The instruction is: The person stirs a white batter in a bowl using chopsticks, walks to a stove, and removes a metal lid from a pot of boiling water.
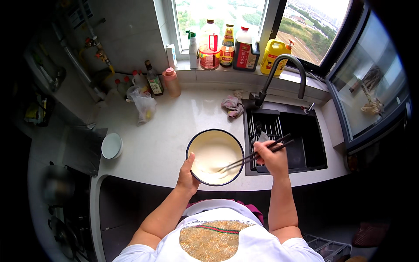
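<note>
Head view, looking down: a pale counter (170,118) spans the middle, with a black sink (310,139) set into its right side. Near the counter's front edge, left of the sink, is a dark-rimmed bowl (211,136); whether it rests there or is held just above cannot be told. Smooth, creamy liquid (213,155) lies inside it. The left hand (187,178) grips the bowl's near-left side, thumb at the rim. The right hand (274,160) is closed around two dark chopsticks (247,159), their tips in the liquid. The step in hand appears to be stirring. The next move seems to call for a firm left grip and low, even strokes, lest liquid slop over.
</note>
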A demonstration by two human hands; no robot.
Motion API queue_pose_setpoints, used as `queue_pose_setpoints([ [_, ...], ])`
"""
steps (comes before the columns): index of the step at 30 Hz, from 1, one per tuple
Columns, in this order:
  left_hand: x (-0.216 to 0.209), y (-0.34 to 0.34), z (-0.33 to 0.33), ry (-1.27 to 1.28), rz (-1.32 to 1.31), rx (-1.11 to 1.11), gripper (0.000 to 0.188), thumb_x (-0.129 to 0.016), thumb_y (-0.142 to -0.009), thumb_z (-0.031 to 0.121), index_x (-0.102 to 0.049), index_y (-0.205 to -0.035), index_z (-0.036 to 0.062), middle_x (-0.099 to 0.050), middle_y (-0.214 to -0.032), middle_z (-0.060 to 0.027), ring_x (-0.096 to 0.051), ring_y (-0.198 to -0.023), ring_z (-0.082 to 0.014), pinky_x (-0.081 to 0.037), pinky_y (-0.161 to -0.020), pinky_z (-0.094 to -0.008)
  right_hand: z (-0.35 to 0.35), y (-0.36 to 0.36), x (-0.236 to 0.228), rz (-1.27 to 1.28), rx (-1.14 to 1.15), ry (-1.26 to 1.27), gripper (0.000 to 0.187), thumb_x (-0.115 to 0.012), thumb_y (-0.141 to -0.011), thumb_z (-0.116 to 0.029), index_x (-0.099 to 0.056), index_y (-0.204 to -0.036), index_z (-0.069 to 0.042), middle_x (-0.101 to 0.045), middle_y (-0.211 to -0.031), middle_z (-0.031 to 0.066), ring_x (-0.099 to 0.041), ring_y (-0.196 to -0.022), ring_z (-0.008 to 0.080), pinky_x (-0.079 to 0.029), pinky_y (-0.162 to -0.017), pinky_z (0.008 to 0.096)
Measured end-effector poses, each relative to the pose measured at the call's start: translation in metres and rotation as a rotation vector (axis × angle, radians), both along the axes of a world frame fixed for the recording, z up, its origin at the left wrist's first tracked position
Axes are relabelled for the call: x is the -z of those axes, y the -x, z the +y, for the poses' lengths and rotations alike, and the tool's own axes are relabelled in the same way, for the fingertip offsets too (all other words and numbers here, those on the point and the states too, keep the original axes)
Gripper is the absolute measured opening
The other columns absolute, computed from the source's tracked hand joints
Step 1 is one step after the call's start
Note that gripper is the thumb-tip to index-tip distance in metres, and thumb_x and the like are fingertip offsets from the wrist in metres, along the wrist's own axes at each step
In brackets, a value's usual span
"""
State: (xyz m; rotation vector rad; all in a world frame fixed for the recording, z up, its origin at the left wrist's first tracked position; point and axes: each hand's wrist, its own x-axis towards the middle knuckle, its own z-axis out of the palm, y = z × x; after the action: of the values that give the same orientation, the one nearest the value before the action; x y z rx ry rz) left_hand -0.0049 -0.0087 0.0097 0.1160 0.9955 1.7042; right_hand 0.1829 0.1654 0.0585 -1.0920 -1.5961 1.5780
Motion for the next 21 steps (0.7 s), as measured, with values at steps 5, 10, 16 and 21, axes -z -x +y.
queue_pose_setpoints([
  [5, -0.003, -0.011, 0.005, -0.028, 0.007, 0.024, 0.064, -0.053, -0.089, 0.05, -0.044, -0.131, 0.0025, -0.055, -0.125, -0.0144, -0.054, -0.117, -0.0234, -0.046, -0.097, -0.0375, -0.015, 0.021, 0.019, 0.269, 0.095, -0.125, 0.011, -0.072, -0.084, -0.012, -0.068, -0.08, -0.002, -0.064, -0.067, 0.0015, -0.059, -0.058, 0.0066, -0.048, -0.054, 0.0202],
  [10, -0.001, 0.0, 0.001, 0.004, 0.01, -0.027, 0.063, -0.052, -0.09, 0.049, -0.044, -0.131, 0.0024, -0.056, -0.124, -0.0136, -0.055, -0.115, -0.0233, -0.046, -0.096, -0.0369, -0.009, 0.003, 0.003, 0.036, -0.077, 0.141, 0.016, -0.073, -0.08, -0.014, -0.067, -0.074, -0.001, -0.063, -0.062, 0.0043, -0.058, -0.051, 0.009, -0.047, -0.047, 0.0208],
  [16, 0.002, -0.012, 0.005, 0.011, 0.025, 0.02, 0.061, -0.053, -0.09, 0.048, -0.046, -0.129, 0.0023, -0.058, -0.121, -0.0138, -0.057, -0.113, -0.0243, -0.047, -0.095, -0.0372, -0.011, 0.014, 0.017, 0.184, 0.182, -0.232, 0.009, -0.069, -0.085, -0.011, -0.069, -0.08, -0.003, -0.065, -0.067, 0.0035, -0.059, -0.055, 0.0066, -0.046, -0.05, 0.0177],
  [21, 0.007, -0.002, 0.003, -0.013, 0.02, -0.014, 0.061, -0.053, -0.09, 0.048, -0.047, -0.127, 0.0011, -0.06, -0.117, -0.0137, -0.059, -0.109, -0.0223, -0.051, -0.088, -0.0351, -0.016, 0.007, 0.005, 0.031, -0.08, 0.119, 0.013, -0.071, -0.08, -0.014, -0.068, -0.076, -0.002, -0.065, -0.066, 0.0059, -0.06, -0.05, 0.0103, -0.047, -0.045, 0.0198],
])
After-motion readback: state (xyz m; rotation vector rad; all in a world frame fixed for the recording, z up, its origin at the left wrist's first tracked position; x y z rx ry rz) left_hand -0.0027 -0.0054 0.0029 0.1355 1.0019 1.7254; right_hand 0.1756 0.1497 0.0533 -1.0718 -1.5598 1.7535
